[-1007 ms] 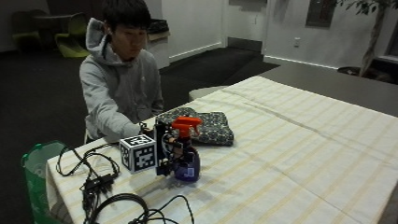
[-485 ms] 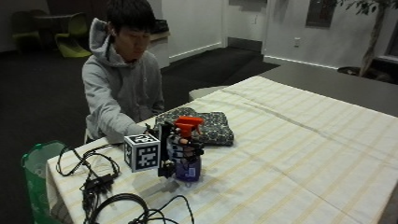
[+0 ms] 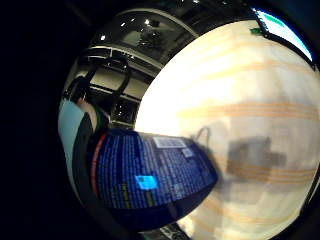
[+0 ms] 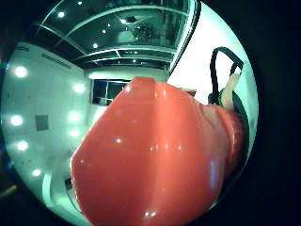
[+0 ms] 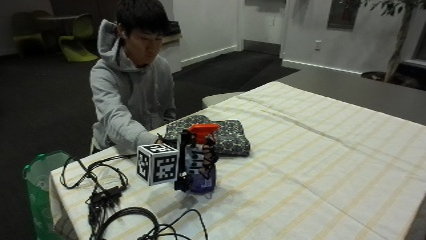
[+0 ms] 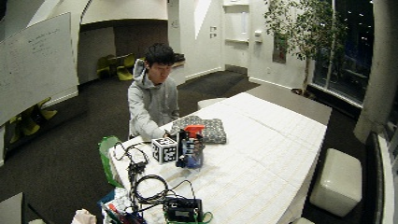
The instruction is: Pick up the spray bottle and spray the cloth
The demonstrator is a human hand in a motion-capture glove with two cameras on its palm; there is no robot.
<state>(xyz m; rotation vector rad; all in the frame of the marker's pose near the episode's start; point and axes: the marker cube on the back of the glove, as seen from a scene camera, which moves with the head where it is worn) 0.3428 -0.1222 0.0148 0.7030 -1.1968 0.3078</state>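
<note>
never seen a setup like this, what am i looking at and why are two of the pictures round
There is no robot here: a person sits at a table covered by a striped tablecloth and works with a gloved right hand. Two pictures come from cameras beside the table, one of them wider. The two round ones come from tiny wide-angle cameras on that hand's palm, so they show whatever is right in front of it. The hand is wrapped around a spray bottle: one palm view is filled by its orange top, the other by its blue labelled body. The bottle appears to be standing on the table. Behind it lies a folded patterned cloth. Cables lie near the table's corner.
</note>
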